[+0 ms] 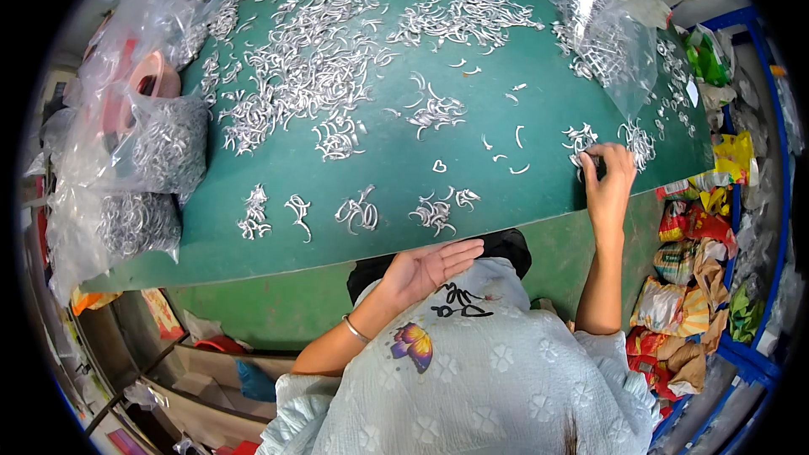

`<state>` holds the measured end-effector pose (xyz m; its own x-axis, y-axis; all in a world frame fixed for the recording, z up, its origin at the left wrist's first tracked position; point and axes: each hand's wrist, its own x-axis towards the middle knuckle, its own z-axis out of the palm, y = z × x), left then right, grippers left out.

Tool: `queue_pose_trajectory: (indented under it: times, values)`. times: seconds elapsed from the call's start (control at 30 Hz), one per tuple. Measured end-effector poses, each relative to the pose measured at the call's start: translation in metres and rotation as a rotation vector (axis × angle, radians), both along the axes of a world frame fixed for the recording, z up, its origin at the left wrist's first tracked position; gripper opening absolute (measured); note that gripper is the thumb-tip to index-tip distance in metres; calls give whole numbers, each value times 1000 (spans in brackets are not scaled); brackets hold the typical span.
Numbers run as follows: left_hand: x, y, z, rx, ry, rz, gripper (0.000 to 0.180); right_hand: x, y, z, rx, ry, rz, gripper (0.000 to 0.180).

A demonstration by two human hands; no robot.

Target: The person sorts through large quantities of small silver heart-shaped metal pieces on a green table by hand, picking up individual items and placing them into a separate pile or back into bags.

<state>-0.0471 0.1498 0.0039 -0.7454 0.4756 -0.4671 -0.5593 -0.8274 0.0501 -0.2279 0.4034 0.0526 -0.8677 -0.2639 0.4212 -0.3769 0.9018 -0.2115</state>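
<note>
My left hand (pixel 434 268) rests palm up at the table's near edge, its fingers stretched out and nothing on the palm. Further right, my right hand (pixel 612 175) reaches over the table with thumb and fingertips pinched together. Its fingertips meet the lower edge of a small heap of silvery metal pieces (pixel 578 136); whatever they hold is hidden. Just beyond that hand lies a second small heap (pixel 640 145). In front of my left hand sits a cluster of curved silver pieces (pixel 433 212), with several similar clusters in a row to its left.
A big spread of curved silver pieces (pixel 303 67) covers the far left of the green table (pixel 472 173). Filled clear bags (pixel 164 143) and a pink bowl (pixel 156 74) line the left edge. Another clear bag (pixel 608 50) lies at the far right. A blue shelf (pixel 779 143) stands right.
</note>
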Motion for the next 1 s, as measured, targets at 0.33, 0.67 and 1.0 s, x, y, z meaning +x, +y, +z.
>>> queue_pose_trajectory:
  times: [0.33, 0.67, 1.0]
  values:
    - [5, 0, -5, -19, 42, 27, 51, 19, -36, 13, -361, -146, 101, 13]
    - [-2, 4, 3, -154, 215, -157, 45, -22, 13, 7, -151, -92, 55, 12]
    - [-57, 27, 65, -829, 754, -368, 32, -23, 19, 10, -184, -189, 150, 12]
